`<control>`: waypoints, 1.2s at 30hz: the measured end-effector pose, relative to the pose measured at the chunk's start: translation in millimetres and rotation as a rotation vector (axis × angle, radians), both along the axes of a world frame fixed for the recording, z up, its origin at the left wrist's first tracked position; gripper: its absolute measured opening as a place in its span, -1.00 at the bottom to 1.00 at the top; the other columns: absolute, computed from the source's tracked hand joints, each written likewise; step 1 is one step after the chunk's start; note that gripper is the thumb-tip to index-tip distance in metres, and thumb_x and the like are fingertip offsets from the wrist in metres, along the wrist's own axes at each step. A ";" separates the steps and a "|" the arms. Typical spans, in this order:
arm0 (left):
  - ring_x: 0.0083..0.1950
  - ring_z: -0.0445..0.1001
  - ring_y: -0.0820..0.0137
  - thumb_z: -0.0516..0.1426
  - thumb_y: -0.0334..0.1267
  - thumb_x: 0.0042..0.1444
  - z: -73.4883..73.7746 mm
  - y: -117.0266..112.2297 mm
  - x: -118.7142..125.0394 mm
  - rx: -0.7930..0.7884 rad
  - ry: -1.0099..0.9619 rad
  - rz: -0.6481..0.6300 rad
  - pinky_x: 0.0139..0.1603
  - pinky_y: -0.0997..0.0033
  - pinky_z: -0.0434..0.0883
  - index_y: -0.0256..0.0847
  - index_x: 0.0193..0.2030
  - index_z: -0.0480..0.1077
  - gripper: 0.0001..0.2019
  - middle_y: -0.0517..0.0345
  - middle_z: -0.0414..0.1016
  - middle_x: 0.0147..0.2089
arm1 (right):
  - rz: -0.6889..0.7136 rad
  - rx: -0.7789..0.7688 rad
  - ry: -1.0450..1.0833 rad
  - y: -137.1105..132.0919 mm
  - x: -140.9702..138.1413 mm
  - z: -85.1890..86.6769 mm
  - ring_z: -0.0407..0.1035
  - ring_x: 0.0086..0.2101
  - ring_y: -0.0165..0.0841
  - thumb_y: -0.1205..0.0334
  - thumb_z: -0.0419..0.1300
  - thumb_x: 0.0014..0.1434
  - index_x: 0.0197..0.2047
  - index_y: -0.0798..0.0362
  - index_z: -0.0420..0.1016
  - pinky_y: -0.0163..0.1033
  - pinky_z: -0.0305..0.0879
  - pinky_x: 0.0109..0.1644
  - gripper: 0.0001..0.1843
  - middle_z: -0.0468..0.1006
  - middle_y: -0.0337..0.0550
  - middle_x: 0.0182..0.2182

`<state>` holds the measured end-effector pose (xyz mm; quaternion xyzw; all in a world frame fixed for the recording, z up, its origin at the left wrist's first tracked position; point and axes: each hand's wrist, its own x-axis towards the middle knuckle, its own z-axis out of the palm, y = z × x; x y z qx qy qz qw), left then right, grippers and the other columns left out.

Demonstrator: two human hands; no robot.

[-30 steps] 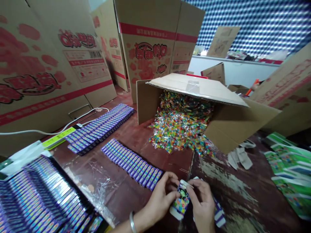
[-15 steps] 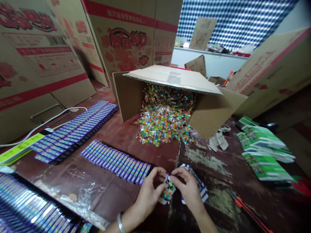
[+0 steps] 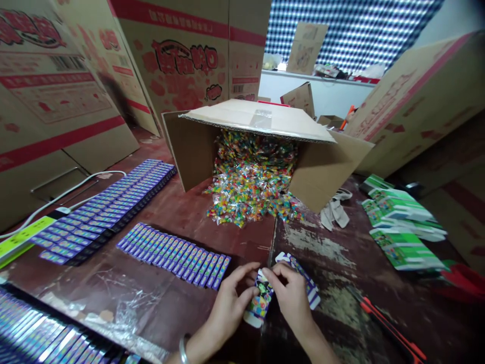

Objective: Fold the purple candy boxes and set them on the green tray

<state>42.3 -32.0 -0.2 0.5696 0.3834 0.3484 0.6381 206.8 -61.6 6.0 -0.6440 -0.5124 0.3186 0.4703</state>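
Note:
My left hand (image 3: 227, 309) and my right hand (image 3: 291, 298) meet low in the middle, both pinching one small purple printed box (image 3: 258, 304) at its top end. A short stack of flat purple box blanks (image 3: 307, 287) lies under and just behind my right hand. To the left of my hands a row of finished purple boxes (image 3: 174, 254) stands edge to edge on the table. A cardboard carton (image 3: 261, 136) lies on its side behind them, spilling a heap of colourful wrapped candies (image 3: 252, 194).
Longer rows of purple boxes (image 3: 109, 207) sit at left, more at the bottom left (image 3: 41, 333). A yellow-green power strip (image 3: 20, 238) with a white cable lies far left. Green box blanks (image 3: 401, 227) are stacked at right. Tall printed cartons ring the worn wooden table (image 3: 151, 298).
The view has swung right and down a little over the second. Both hands stay on the small purple box, working its top end; nothing was put down or picked up.

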 end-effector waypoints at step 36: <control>0.05 0.39 0.22 0.15 -0.45 0.00 13.7 14.8 10.0 -0.053 -0.037 -0.162 0.12 0.29 0.29 -0.22 0.01 0.34 -0.62 0.06 0.48 -0.02 | -0.094 0.028 -0.088 50.4 96.1 30.5 0.31 -0.57 -0.44 0.00 0.16 0.17 -0.28 0.04 0.30 -0.34 0.21 -0.44 -0.73 0.45 -0.30 -0.52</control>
